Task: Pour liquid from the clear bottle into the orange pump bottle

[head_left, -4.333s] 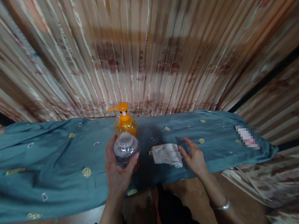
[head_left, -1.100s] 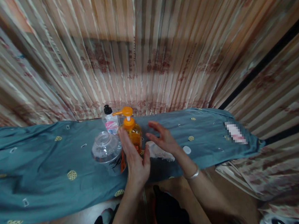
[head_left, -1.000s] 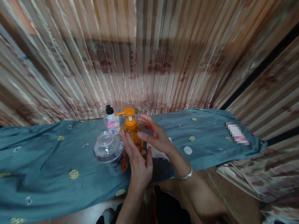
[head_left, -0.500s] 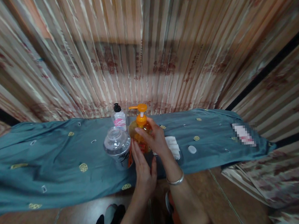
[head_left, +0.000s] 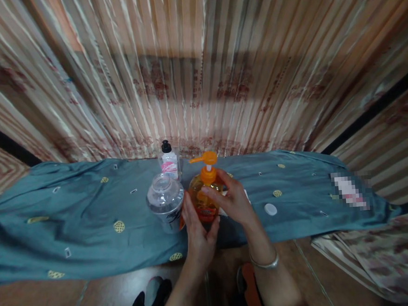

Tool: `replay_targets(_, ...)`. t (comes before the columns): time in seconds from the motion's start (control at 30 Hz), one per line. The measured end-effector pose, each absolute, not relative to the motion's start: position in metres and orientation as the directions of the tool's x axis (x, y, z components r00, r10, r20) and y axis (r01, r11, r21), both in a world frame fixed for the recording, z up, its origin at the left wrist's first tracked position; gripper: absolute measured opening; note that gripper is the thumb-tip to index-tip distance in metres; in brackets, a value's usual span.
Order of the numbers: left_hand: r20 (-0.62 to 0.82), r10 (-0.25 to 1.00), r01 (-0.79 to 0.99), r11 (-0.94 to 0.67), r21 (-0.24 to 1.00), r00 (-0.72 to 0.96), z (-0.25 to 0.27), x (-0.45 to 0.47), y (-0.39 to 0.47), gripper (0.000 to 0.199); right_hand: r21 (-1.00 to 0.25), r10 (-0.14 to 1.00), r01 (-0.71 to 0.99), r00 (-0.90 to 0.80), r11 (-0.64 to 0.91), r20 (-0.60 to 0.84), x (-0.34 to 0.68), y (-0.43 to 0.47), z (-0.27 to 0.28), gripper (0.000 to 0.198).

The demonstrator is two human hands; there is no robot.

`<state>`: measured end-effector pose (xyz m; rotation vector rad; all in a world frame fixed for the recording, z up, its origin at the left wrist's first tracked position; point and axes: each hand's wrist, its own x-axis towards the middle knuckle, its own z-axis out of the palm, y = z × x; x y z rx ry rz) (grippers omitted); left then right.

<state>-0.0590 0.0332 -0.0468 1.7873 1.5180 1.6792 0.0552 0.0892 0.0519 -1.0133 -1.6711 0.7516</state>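
Note:
An orange-capped pump bottle [head_left: 207, 211] of amber liquid stands between my hands, its spout pointing left. My right hand [head_left: 234, 198] is closed round the bottle's right side, just below the pump collar, with the thumb across the front. Low on the left and front, my left hand [head_left: 200, 235] cups the bottle between its fingers and thumb. Close to the left fingers is a clear plastic cup [head_left: 165, 204] with a domed lid. A small orange piece [head_left: 181, 221] shows between cup and hand; I cannot make out what it is.
Behind the cup stands a clear bottle [head_left: 170, 167] with a black cap and pink label. A folded white tissue [head_left: 247, 195] is mostly hidden by my right hand. Farther right lie a white disc [head_left: 270, 209] and a blurred-out item [head_left: 349, 190] on the teal cloth [head_left: 88, 203]. Curtains hang behind.
The pump bottle has moved right and nearer to me, with my right hand on it. My left hand has come round its lower part. The view has shifted slightly left.

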Motion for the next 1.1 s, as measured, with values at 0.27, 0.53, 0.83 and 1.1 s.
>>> replay_targets(0.27,0.501,0.835,0.423,-0.379,0.823,-0.226,-0.041,-0.067,0.040,0.089,-0.879,0.899,0.200,-0.168,0.432,0.404,0.071,0.082,0.050,0.039)
replay_targets(0.53,0.322,0.918,0.264,-0.260,0.929,-0.232,-0.028,-0.070,0.047,0.074,-0.883,0.915,0.243,-0.073,0.401,0.396,0.056,0.079,0.068,0.027)
replay_targets(0.83,0.139,0.977,-0.006,-0.142,0.990,-0.161,-0.009,-0.063,0.048,0.065,-0.921,0.897,0.104,-0.290,0.376,0.333,0.066,0.089,0.072,0.025)
replay_targets(1.1,0.075,0.990,-0.100,-0.087,0.991,-0.123,-0.006,-0.065,0.046,0.067,-0.934,0.904,0.046,-0.274,0.353,0.328,0.070,0.085,0.068,0.031)
